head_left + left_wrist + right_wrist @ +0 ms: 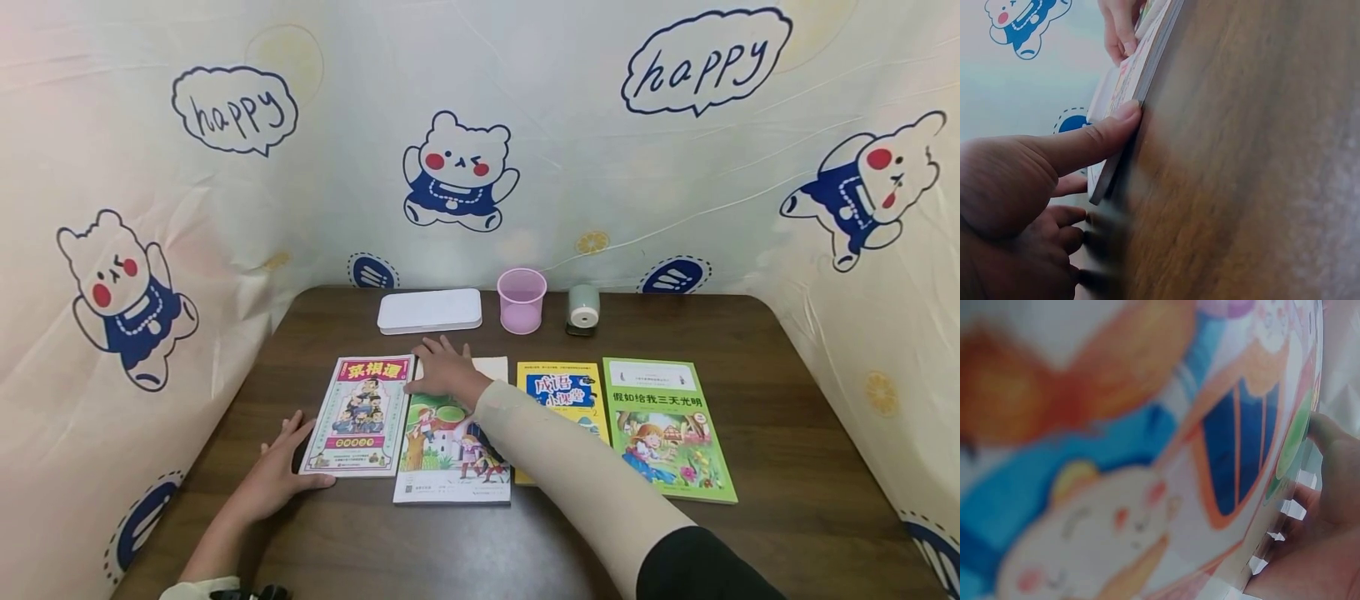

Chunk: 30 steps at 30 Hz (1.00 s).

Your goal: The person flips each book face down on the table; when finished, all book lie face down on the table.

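Note:
My left hand (276,468) is at the lower left corner of a pink-bordered book (363,412). In the left wrist view the thumb (1094,140) is stretched out against the book's edge, with the other fingers beside it near the tabletop. My right hand (448,372) lies over the upper part of the illustrated book (450,454) to the right, fingers spread and pointing to its far left corner. The right wrist view is mostly filled by that book's cover (1235,456), the hand at its far edge. The hand hides part of the cover.
Right of these lie a yellow book (558,387), partly under my right forearm, and a green book (671,433). Along the back of the brown table (795,467) stand a white flat case (429,310), a pink cup (521,302) and a grey-green pencil sharpener (583,308).

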Each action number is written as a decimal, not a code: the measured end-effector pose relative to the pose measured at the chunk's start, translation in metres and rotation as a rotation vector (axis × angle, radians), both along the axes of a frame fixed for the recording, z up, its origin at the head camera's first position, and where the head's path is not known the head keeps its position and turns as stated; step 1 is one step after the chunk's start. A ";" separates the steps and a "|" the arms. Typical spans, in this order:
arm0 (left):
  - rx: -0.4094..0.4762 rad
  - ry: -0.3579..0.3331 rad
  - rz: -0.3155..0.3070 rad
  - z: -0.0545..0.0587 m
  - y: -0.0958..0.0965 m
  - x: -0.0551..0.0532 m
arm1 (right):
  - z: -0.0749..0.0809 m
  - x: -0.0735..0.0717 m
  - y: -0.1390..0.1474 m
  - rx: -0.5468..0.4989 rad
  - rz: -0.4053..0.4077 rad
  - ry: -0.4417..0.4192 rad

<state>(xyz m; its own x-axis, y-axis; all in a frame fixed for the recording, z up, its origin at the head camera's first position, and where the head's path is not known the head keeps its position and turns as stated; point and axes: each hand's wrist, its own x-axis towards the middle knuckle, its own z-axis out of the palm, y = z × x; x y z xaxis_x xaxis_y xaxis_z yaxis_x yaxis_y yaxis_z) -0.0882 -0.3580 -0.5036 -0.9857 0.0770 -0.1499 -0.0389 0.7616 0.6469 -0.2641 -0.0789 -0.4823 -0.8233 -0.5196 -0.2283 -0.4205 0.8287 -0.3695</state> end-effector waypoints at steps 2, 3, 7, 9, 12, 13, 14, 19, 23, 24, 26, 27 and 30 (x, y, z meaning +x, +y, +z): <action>0.014 0.012 0.002 0.000 0.000 0.001 | -0.001 0.000 0.000 0.002 -0.001 0.002; 0.021 0.018 0.005 0.000 0.000 0.001 | -0.001 -0.001 0.000 0.002 -0.002 0.004; 0.039 0.048 0.009 0.000 -0.001 0.001 | -0.002 -0.002 0.000 0.007 -0.007 0.007; 0.042 0.043 0.016 0.001 -0.002 0.001 | -0.003 -0.002 0.000 0.009 -0.007 0.007; 0.030 0.019 0.022 0.003 -0.002 0.001 | -0.004 -0.002 0.000 0.009 -0.007 0.004; 0.028 0.010 0.023 0.004 -0.002 0.000 | -0.004 -0.002 -0.001 0.009 -0.007 0.004; 0.024 0.005 0.023 0.005 -0.003 0.000 | -0.004 -0.002 -0.001 0.008 -0.006 0.005; 0.063 0.008 0.015 0.009 -0.003 -0.002 | -0.005 -0.002 -0.001 0.006 -0.006 -0.001; 0.105 0.018 0.024 0.010 -0.003 -0.002 | -0.006 -0.004 -0.001 0.003 -0.006 -0.002; 0.109 0.022 0.028 0.011 -0.003 -0.002 | -0.006 -0.004 -0.001 0.004 -0.007 -0.005; 0.125 0.035 0.033 0.011 -0.003 -0.001 | -0.007 -0.004 -0.001 0.007 -0.007 -0.006; 0.139 0.041 0.035 0.012 -0.003 -0.001 | -0.007 -0.004 0.000 0.007 -0.007 -0.007; 0.183 0.056 0.038 0.013 -0.002 -0.001 | -0.008 -0.004 0.000 0.006 -0.007 -0.002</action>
